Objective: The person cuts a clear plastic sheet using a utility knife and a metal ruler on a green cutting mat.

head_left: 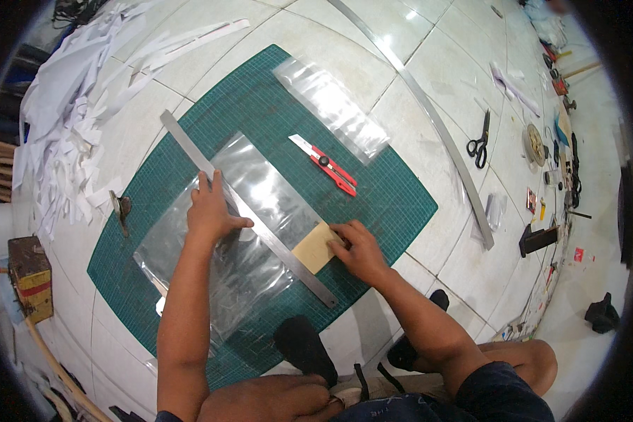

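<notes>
A steel ruler (260, 228) lies slantwise across a clear plastic sheet (257, 176) on a green cutting mat (380, 211). With fingers and thumb spread, my left hand (211, 207) presses down on the ruler's middle. My right hand (362, 253) pinches a small tan card (316, 250) at its right edge. The card sits against the ruler's right side, by the sheet's right corner. Beyond it, a red utility knife (323, 165) rests on the mat with its blade out. A second clear plastic strip (334, 109) lies at the mat's far edge.
White paper scraps (70, 119) are heaped at the far left. Black scissors (480, 139) and a long metal strip (443, 133) lie on the tiled floor to the right. A metal piece (122, 211) sits on the mat's left edge. My dark-socked foot (304, 344) touches the near edge.
</notes>
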A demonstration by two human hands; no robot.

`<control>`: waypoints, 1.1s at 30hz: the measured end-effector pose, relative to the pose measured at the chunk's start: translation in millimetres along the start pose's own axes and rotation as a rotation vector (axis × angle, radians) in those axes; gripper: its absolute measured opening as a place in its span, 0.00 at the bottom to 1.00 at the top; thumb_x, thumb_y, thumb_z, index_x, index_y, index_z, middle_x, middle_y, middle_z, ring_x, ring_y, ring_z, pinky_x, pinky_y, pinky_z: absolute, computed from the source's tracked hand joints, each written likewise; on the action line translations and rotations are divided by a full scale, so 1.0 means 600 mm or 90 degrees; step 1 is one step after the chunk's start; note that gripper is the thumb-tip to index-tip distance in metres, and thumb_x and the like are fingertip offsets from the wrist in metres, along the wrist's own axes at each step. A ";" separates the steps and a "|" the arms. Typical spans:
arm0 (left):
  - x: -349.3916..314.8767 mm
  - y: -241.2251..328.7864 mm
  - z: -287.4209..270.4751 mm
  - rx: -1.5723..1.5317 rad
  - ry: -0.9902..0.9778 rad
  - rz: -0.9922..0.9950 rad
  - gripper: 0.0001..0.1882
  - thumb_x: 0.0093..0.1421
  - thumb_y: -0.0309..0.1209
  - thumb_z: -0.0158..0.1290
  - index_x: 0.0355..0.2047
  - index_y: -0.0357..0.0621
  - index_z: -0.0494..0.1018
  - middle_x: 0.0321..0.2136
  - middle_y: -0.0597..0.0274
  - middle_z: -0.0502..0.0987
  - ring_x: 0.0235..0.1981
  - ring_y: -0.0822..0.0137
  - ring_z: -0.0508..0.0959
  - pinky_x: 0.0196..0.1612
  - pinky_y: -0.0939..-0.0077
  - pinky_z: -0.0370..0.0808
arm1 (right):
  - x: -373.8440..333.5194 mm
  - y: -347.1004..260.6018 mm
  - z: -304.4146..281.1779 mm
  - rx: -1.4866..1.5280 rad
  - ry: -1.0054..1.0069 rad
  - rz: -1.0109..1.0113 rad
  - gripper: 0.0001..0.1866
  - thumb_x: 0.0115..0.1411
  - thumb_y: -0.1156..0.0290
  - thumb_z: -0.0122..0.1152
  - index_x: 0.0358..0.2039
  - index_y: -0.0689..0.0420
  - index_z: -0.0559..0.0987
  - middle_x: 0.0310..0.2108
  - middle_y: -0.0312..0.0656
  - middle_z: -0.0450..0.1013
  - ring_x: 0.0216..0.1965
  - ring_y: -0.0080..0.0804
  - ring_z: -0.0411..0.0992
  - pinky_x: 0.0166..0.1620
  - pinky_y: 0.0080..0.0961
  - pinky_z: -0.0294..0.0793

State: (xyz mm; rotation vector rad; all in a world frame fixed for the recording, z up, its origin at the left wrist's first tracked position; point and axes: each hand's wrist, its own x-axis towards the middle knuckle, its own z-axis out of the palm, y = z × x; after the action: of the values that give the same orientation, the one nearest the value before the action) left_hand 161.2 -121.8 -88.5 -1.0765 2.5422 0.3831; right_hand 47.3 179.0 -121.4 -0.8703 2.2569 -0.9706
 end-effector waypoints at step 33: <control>0.002 -0.022 0.013 -0.061 0.056 0.053 0.73 0.27 0.51 0.78 0.67 0.27 0.49 0.67 0.37 0.54 0.68 0.41 0.57 0.68 0.58 0.63 | 0.222 -0.227 0.133 -0.174 -0.159 -0.023 0.19 0.60 0.70 0.55 0.49 0.61 0.64 0.39 0.62 0.76 0.41 0.64 0.76 0.43 0.55 0.75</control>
State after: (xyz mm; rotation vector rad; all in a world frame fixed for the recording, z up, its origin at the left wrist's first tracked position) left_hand 171.9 -128.5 -97.7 -1.0448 2.6780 0.4935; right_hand 61.2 -25.0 -92.5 -1.0870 2.1914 -0.5389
